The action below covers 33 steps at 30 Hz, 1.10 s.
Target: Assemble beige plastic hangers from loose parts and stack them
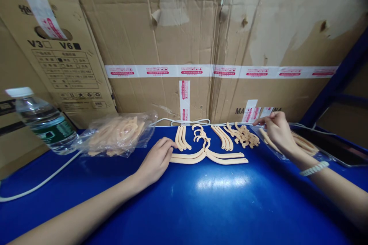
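Note:
My left hand (pixel 156 157) rests on the blue table, its fingers loosely bent and thumb a little apart, beside the left ends of a beige plastic clothes hanger (pixel 227 159) laid out with paired arms. Its fingertips are close to a small row of loose hanger arms (pixel 182 138). Over at the right, my right hand (pixel 277 128) pinches the edge of a clear plastic bag (pixel 283 157) that has beige curved pieces inside. Several hanger hooks (pixel 198 132) lie above the hanger's middle. Another row of loose arms (pixel 222 138) lies to their right.
A pile of small beige hook pieces (pixel 243 136) lies right of centre. At left stand a water bottle (pixel 43 122) and a second filled plastic bag (pixel 117 136). A white cable (pixel 43 185) crosses the left side. Cardboard (pixel 161 42) walls the back; a dark flat device (pixel 342 147) lies far right.

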Each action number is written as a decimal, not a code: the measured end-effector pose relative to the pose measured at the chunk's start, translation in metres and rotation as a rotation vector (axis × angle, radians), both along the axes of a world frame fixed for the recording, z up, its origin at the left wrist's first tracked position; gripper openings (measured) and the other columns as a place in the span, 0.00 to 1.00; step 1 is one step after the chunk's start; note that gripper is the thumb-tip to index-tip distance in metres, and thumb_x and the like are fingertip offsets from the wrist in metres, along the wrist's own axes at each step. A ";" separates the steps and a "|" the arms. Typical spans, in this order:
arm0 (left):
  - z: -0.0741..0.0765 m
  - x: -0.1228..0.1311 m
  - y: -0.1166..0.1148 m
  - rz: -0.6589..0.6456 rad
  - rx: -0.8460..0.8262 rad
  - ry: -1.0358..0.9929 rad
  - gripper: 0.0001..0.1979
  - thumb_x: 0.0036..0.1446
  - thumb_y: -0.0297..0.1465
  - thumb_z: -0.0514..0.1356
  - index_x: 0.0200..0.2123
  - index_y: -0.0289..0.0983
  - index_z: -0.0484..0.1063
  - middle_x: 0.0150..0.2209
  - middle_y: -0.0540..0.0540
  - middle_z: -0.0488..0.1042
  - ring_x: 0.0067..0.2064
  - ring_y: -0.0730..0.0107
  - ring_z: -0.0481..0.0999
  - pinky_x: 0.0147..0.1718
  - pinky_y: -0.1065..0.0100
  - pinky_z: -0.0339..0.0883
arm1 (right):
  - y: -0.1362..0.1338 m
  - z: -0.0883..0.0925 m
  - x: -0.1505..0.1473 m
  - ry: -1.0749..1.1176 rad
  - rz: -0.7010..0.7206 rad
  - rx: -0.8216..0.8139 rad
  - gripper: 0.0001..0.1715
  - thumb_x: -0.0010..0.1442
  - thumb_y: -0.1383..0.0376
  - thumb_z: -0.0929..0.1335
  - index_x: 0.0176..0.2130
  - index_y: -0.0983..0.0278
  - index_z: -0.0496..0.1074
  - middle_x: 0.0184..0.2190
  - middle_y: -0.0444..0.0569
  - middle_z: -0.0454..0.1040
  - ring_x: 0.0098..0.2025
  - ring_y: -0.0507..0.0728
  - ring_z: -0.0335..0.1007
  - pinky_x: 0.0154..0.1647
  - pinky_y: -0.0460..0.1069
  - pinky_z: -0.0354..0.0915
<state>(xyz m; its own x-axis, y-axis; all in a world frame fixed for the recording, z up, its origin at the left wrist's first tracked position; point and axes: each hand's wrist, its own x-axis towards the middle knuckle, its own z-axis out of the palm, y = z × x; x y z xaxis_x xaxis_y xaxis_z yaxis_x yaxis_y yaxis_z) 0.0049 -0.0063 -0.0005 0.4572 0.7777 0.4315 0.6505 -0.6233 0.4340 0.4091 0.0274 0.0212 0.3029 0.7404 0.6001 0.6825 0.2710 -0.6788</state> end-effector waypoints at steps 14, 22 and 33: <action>0.003 0.003 -0.005 -0.045 0.034 0.007 0.06 0.61 0.28 0.53 0.38 0.38 0.69 0.39 0.44 0.72 0.42 0.60 0.72 0.43 0.58 0.67 | -0.049 0.032 -0.066 -0.790 0.644 -0.508 0.20 0.53 0.53 0.73 0.42 0.61 0.75 0.22 0.42 0.71 0.24 0.55 0.67 0.28 0.49 0.58; 0.004 0.004 -0.007 -0.131 0.044 0.021 0.06 0.60 0.26 0.54 0.37 0.38 0.71 0.38 0.45 0.73 0.42 0.62 0.72 0.42 0.62 0.66 | -0.042 0.024 -0.060 -0.886 0.595 -0.555 0.01 0.57 0.65 0.69 0.32 0.61 0.72 0.21 0.41 0.70 0.25 0.53 0.65 0.27 0.47 0.55; 0.005 0.001 -0.005 -0.012 0.077 -0.130 0.10 0.62 0.26 0.49 0.35 0.39 0.70 0.33 0.48 0.75 0.36 0.65 0.73 0.37 0.65 0.66 | -0.040 0.025 -0.057 -0.778 0.607 -0.350 0.12 0.63 0.65 0.59 0.32 0.61 0.69 0.23 0.44 0.69 0.24 0.53 0.64 0.28 0.48 0.58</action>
